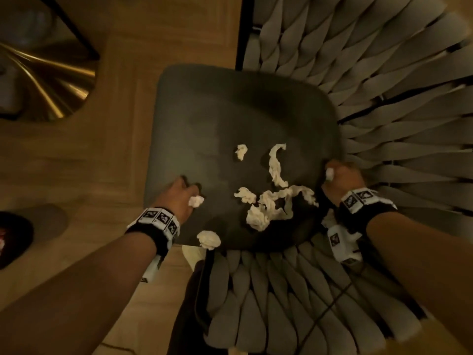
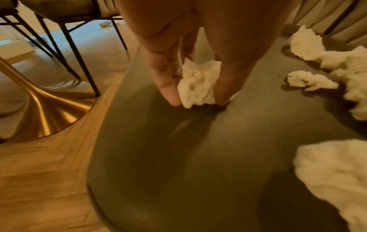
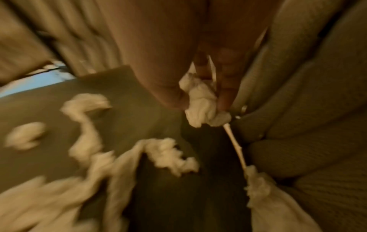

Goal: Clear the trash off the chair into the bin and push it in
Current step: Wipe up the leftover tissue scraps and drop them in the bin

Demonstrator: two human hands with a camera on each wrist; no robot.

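A dark green chair seat (image 1: 217,119) carries several crumpled white tissue scraps (image 1: 266,203). At the seat's left edge my left hand (image 1: 188,194) pinches a small tissue wad (image 1: 196,201), also seen as a wad (image 2: 198,83) held between fingertips against the seat (image 2: 178,157). Over at the right edge, by the woven backrest (image 1: 384,85), my right hand (image 1: 337,175) pinches another tissue wad (image 1: 329,174); in the blurred right wrist view that wad (image 3: 202,100) trails a thin twisted strand. A tissue ball (image 1: 208,239) sits at the seat's near edge.
The gold pedestal base (image 1: 51,80) of a table stands on the wood floor (image 1: 115,139) at the left. A dark round object (image 1: 12,237) lies at the far left edge. Other chairs' black legs (image 2: 65,39) stand beyond the pedestal.
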